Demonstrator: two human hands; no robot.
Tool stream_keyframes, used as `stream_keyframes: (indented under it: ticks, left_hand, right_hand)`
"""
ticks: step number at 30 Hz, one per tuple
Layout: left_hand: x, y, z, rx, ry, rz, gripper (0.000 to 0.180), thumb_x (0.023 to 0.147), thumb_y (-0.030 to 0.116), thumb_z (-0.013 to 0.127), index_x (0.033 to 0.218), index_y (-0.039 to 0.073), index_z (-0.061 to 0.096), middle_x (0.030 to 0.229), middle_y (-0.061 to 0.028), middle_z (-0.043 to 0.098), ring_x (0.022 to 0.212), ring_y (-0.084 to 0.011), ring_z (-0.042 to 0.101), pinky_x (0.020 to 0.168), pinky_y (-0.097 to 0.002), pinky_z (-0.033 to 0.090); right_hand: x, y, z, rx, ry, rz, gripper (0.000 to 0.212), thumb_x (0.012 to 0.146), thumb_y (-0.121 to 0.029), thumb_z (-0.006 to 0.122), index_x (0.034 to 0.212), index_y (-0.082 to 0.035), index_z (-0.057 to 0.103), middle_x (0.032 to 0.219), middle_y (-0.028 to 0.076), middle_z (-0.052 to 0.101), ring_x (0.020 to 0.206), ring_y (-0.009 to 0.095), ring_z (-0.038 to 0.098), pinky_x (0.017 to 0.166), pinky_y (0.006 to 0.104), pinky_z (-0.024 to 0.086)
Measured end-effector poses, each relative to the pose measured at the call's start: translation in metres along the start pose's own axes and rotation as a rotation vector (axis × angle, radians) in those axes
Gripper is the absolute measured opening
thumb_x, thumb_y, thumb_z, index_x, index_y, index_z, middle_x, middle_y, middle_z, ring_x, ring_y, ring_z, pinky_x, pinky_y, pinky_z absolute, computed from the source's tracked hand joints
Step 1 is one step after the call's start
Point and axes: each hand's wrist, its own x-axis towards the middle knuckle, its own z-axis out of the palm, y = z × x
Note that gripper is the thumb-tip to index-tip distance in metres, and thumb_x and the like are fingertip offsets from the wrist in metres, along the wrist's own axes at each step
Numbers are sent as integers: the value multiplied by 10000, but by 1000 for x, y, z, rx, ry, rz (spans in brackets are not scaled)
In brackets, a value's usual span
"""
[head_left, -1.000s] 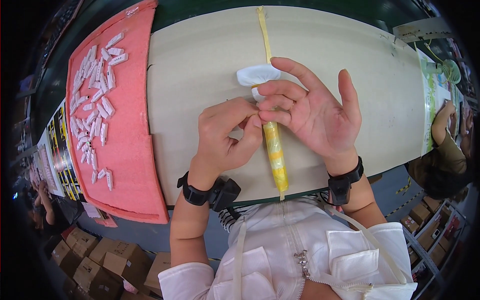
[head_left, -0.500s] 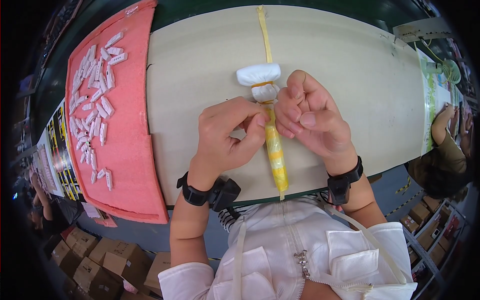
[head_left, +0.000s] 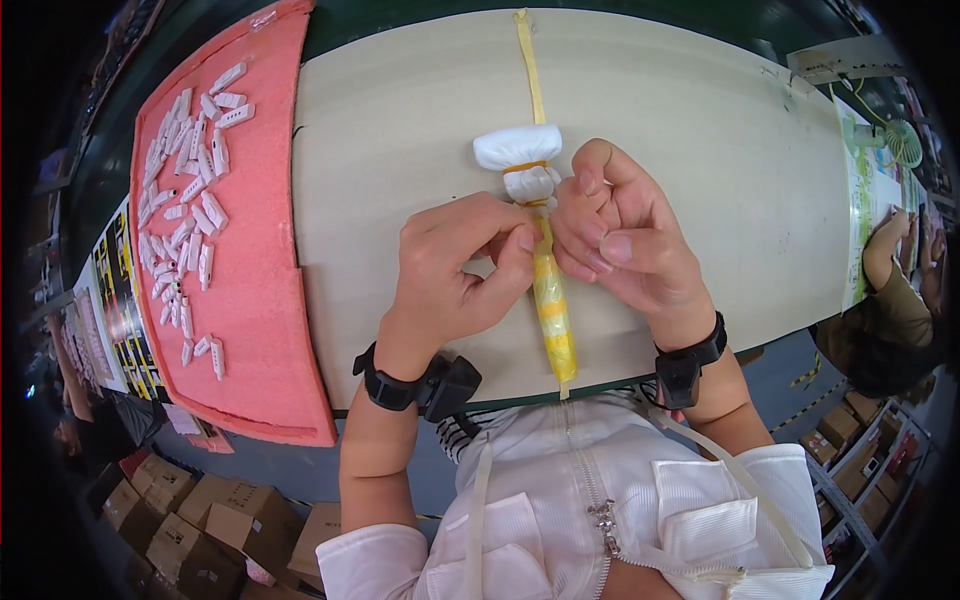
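Just beneath and between the fingers [head_left: 515,262], a yellow-wrapped handle [head_left: 552,300] with a white cloth-covered head [head_left: 517,147], lying on the bench [head_left: 700,120]. Long axis pointing away from the body, far end slanting a little left; head just beyond the fingers, most of the handle on their near side, an orange band [head_left: 525,167] around the neck. Nearer to the handle, the left hand [head_left: 450,262], thumb and forefinger tips together over its upper part, no telling what, if anything, in between. Just right of the handle, the right hand [head_left: 645,245], fingers loosely curled; cannot tell whether gripping anything. Beyond the head, a yellow strip [head_left: 529,70], nearly in line. Well left of the fingers, small white pieces [head_left: 214,211] on a pink mat [head_left: 265,330]; far right, a green fan [head_left: 903,143].
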Motion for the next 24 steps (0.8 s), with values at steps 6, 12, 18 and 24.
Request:
stream_keyframes:
  ticks: [6, 12, 18, 24]
  left_hand:
    - [0, 0, 1, -6, 19, -27, 36, 857, -28, 667, 850, 2, 686, 690, -62, 650, 543, -120, 618, 512, -252, 494]
    - [-1, -9, -1, 28, 178, -272, 58, 905, -5, 651, 945, -7, 693, 725, -59, 647, 591, -83, 603, 521, -247, 479]
    - [5, -19, -9, 18, 264, -554, 202, 930, 9, 639, 1126, -4, 689, 841, -83, 652, 608, -91, 575, 561, -253, 474]
    - [11, -24, -13, 228, 47, -386, 260, 918, 11, 618, 1165, 16, 698, 906, -132, 674, 619, -222, 620, 616, -320, 509]
  right_hand:
    - [0, -1, 0, -10, 11, -4, 424, 832, -141, 726, 1147, -130, 443, 753, -37, 450, 648, 73, 444, 583, 235, 399]
    - [0, -3, -1, -162, 97, -31, 418, 815, -73, 721, 1142, -108, 463, 800, -10, 519, 651, 84, 476, 593, 228, 409]
    - [11, 16, -5, -1306, 375, -402, 496, 836, -107, 749, 1269, -32, 520, 884, 71, 593, 686, 128, 566, 645, 252, 487]
    - [11, 19, 4, -1488, 473, -297, 664, 830, -181, 775, 1412, -22, 498, 899, 113, 602, 716, 167, 619, 674, 281, 533]
